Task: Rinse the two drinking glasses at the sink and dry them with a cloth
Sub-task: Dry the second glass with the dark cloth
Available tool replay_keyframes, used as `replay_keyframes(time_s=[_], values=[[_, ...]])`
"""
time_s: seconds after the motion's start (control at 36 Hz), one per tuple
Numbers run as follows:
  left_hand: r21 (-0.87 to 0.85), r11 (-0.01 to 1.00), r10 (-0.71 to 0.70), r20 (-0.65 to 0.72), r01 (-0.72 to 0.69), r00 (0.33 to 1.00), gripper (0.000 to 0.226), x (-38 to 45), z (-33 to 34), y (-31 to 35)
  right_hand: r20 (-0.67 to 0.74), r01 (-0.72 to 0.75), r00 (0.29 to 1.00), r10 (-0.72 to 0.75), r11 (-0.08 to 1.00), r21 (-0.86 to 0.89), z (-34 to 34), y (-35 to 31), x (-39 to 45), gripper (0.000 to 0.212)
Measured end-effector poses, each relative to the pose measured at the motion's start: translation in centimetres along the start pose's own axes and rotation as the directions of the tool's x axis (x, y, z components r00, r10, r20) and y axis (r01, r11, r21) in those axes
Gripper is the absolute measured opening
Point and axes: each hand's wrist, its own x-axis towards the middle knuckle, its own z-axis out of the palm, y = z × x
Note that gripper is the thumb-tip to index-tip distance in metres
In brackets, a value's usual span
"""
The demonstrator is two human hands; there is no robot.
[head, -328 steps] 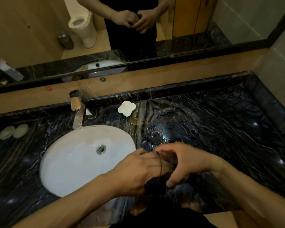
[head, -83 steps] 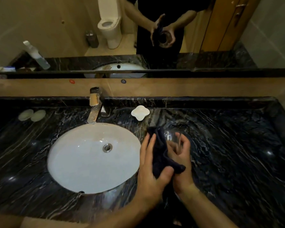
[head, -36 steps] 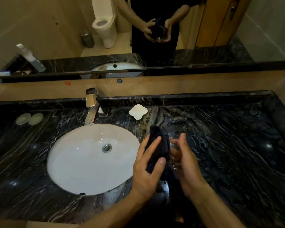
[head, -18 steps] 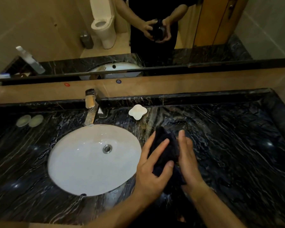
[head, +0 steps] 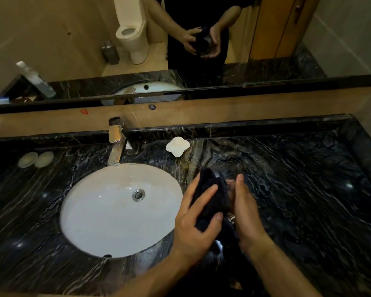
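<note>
Where hands (head: 198, 228) meet, dark cloth (head: 212, 198) wraps glass (head: 231, 185)

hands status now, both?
left hand: closed on the dark cloth, pressing it to the glass.
right hand: holding the glass, mostly hidden by the cloth.

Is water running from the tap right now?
No, the tap shows no stream, and the sink below it holds no flowing water.

A white soap dish (head: 177, 146) is being kept on the black marble counter (head: 298, 179) behind the basin; two pale round pads (head: 35, 159) are lying far left.
</note>
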Motion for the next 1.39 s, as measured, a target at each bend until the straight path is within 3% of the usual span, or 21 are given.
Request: replay_keyframes(time_s=[0.14,0.36,0.56,0.75,0.94,1.03,1.14,1.22,1.39], values=[[-0.002,1.000,-0.006,0.008,0.006,1.000,0.055,-0.1,0.1,0.0,0.034,0.006,0.999,-0.006,1.000,0.015,0.5,0.0,-0.3,0.075],[-0.053,0.996,0.073,0.109,-0.067,0.991,0.054,0.8,-1.0,-0.4,0.165,-0.268,0.959,0.231,0.929,0.257,-0.5,0.0,1.1,0.065],[-0.054,0.999,0.010,0.090,-0.005,0.996,0.053,0.6,-0.6,-1.1,0.010,-0.111,0.994,0.111,0.978,0.177,-0.1,0.5,0.6,0.064],[-0.019,0.999,-0.030,0.111,0.032,0.993,0.051,0.8,-0.7,-1.3,0.134,-0.066,0.990,0.043,0.983,0.172,0.4,0.6,0.2,0.050],[-0.071,0.995,-0.064,0.088,0.070,0.994,0.053,0.9,-0.8,-0.9,0.257,-0.269,0.947,0.194,0.916,0.298,-0.2,0.5,1.2,0.078],[-0.069,0.994,-0.080,0.073,0.085,0.994,0.053,1.0,-0.8,-0.9,0.244,-0.248,0.952,0.183,0.931,0.269,-0.4,0.7,1.6,0.080],[-0.045,0.998,-0.031,0.089,0.035,0.996,0.051,1.1,-0.7,-1.0,0.124,-0.183,0.979,0.164,0.970,0.162,-0.5,0.5,1.5,0.068],[-0.053,0.997,-0.054,0.093,0.059,0.994,0.051,0.9,-0.6,-0.9,0.141,-0.173,0.977,0.159,0.981,0.093,-0.5,0.5,1.4,0.070],[-0.044,0.999,-0.019,0.114,0.025,0.993,0.050,1.2,-0.5,-0.5,0.131,-0.131,0.985,0.111,0.979,0.154,-0.2,0.1,0.8,0.053]])
